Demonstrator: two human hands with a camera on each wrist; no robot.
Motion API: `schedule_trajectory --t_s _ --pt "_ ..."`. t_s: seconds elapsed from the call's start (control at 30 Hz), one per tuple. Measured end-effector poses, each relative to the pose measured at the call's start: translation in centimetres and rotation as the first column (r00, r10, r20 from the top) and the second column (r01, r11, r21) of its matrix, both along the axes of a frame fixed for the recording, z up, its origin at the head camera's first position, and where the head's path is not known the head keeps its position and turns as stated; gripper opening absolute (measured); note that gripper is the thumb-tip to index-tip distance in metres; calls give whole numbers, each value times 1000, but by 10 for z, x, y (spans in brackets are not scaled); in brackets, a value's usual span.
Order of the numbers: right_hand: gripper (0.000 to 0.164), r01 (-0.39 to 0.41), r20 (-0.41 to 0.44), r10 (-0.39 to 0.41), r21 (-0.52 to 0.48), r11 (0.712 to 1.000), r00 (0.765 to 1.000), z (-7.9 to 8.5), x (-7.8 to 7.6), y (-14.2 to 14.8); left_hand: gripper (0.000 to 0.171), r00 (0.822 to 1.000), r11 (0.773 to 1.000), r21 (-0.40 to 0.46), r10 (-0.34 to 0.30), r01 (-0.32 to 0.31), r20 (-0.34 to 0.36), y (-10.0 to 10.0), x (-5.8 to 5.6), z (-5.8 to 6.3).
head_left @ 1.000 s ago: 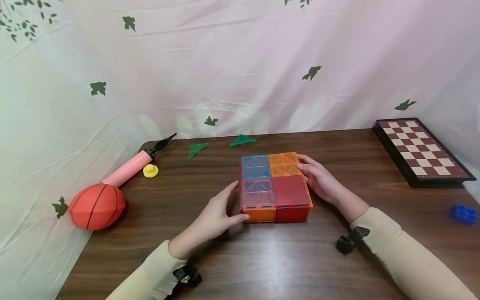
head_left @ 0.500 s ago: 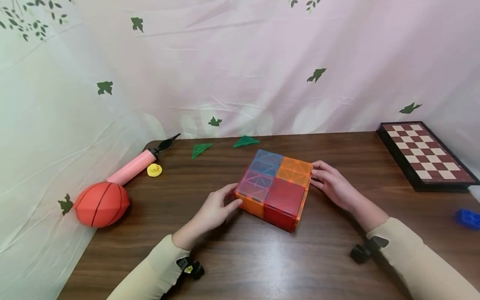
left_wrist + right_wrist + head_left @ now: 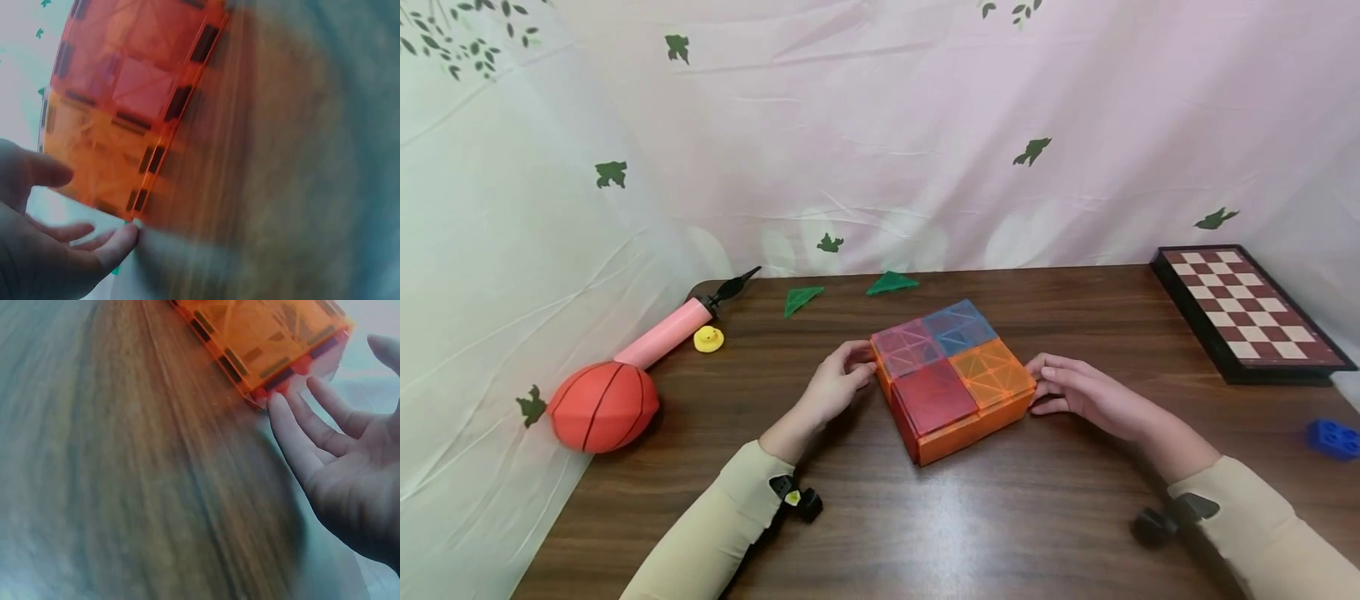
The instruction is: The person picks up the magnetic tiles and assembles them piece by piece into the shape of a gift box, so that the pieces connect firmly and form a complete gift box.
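Observation:
A low square box of translucent magnetic tiles (image 3: 936, 396) sits on the table, turned at an angle, one corner toward me. Its top shows pink, blue, orange and red squares; an orange side and a red side face the front. At the left corner is my left hand (image 3: 835, 386), fingers loosely bent; in the left wrist view a fingertip meets the tile edge and the thumb stands apart. My right hand (image 3: 1086, 396) is at the right corner. Its fingers (image 3: 284, 425) reach out nearly straight against the box in the right wrist view, with the thumb away.
Two green triangle tiles (image 3: 892, 282) lie near the back edge. A pink pump (image 3: 662, 333), a yellow rubber duck (image 3: 708, 339) and a red ball (image 3: 603, 407) are at left. Rightward are a checkered board (image 3: 1243, 307) and a blue toy brick (image 3: 1333, 439).
The tile box has turned clockwise between my hands, its red square coming round to the front. My right hand has moved right and slightly toward me; the left has shifted slightly away from me.

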State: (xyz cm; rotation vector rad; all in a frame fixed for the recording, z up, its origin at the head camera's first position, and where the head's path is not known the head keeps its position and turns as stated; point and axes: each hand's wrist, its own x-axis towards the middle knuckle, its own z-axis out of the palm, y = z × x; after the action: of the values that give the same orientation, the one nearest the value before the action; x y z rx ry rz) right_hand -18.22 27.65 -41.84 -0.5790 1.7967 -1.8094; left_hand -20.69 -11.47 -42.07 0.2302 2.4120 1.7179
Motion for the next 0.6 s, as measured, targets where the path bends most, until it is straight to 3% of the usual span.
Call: schedule_trajectory --t_s 0.13,0.27,0.43,0.6 --pt "46 71 1 -71 61 996 997 3 -2 -7 53 988 979 191 40 -67 146 6 13 8" --pt "54 118 14 -119 57 991 993 5 -5 -19 71 967 956 292 -39 -38 252 15 32 19" --pt "59 128 37 -130 50 990 991 6 -5 -30 85 959 950 312 -113 27 261 22 41 21" --pt "58 169 38 -172 73 983 984 6 2 -35 87 957 935 348 -153 60 247 22 32 16"
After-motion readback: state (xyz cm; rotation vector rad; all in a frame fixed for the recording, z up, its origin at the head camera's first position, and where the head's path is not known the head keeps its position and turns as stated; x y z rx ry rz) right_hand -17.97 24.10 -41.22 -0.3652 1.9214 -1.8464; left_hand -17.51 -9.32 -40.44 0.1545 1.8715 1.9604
